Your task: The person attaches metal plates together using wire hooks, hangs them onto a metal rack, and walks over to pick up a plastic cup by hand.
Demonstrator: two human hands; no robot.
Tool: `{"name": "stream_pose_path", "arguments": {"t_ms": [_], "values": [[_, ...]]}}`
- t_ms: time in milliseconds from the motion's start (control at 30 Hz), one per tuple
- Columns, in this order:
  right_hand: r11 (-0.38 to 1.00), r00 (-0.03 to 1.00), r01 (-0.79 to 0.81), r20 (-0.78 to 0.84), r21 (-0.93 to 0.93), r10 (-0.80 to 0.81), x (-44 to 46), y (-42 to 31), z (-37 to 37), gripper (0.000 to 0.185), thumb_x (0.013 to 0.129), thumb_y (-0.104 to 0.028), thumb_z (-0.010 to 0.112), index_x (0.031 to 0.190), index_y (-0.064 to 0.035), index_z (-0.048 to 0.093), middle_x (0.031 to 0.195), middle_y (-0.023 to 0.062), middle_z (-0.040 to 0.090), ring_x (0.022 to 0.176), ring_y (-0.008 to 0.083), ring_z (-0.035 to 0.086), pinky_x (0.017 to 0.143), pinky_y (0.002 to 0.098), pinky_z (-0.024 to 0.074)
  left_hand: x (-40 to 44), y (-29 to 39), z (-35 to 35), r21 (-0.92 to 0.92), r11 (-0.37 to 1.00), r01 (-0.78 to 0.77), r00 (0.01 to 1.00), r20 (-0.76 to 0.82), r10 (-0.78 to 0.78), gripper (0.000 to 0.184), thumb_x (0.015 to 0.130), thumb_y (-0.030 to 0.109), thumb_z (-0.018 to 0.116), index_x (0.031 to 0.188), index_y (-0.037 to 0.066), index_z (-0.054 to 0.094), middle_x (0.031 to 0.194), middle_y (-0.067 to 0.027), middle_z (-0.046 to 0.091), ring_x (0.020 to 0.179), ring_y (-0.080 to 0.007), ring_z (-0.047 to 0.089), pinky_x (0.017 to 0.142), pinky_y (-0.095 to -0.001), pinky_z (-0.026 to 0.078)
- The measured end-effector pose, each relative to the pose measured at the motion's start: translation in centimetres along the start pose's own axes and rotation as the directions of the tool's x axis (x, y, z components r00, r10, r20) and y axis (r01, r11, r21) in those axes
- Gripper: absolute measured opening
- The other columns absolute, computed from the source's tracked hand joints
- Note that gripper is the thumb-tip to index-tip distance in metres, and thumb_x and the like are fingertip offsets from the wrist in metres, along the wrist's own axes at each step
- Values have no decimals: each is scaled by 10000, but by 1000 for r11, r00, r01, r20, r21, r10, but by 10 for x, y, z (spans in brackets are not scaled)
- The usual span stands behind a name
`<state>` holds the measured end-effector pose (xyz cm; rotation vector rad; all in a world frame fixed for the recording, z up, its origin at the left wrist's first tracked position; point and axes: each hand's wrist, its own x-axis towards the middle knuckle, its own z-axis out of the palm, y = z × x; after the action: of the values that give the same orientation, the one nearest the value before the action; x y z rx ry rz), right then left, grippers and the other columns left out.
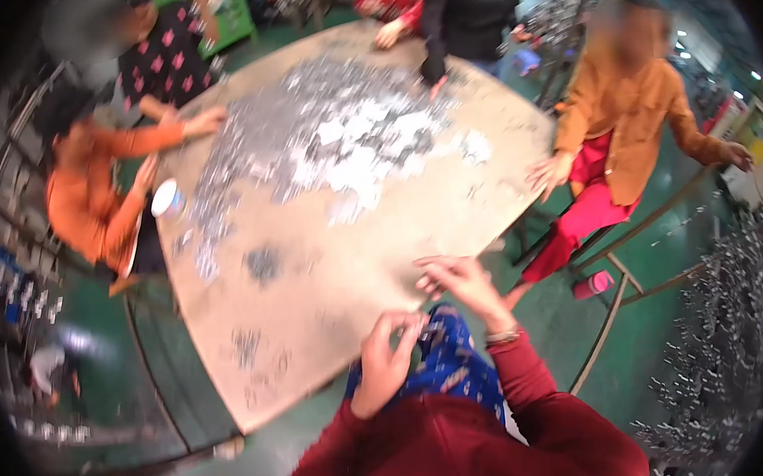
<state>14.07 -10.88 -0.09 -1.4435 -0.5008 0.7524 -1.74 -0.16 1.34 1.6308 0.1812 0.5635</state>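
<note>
My left hand (388, 354) is over my lap beside the table's near edge, its fingers curled with thumb and fingertips together. A small dark piece (431, 332), blurred, shows at its fingertips. Just to the right, my right hand (457, 284) hovers at the table edge with its fingers apart and nothing visible in them. The brown table (340, 276) bears a wide heap of small shiny metal-like pieces (367, 151). Nearer to me lie a small dark pile (263, 264) and another cluster (247, 346) of small parts.
Co-workers sit or stand round the table: one in orange (87, 205) at left, another in an orange jacket (634, 123) at right, others at the far side. A white cup (166, 198) stands at the left edge. A pink bottle (594, 285) is on the floor at right.
</note>
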Motion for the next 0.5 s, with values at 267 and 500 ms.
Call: {"name": "stream_pose_path", "arguments": {"t_ms": [267, 500], "values": [[588, 963, -135, -245, -798, -111, 210, 57, 46, 404, 822, -276, 623, 1025, 44, 482, 831, 243, 611, 810, 424, 596, 682, 476, 484, -3, -16, -6, 61, 996, -67, 997, 34, 65, 113, 797, -34, 597, 905, -1, 589, 895, -109, 632, 845, -230, 602, 757, -311, 475], [635, 956, -60, -227, -770, -184, 262, 77, 57, 593, 721, -137, 672, 1228, -69, 370, 1126, 306, 448, 1001, 479, 499, 809, 494, 442, 4, -26, -12, 23, 999, -24, 1000, -9, 25, 92, 800, -27, 600, 887, -1, 588, 887, -113, 630, 840, -229, 605, 755, -309, 479]]}}
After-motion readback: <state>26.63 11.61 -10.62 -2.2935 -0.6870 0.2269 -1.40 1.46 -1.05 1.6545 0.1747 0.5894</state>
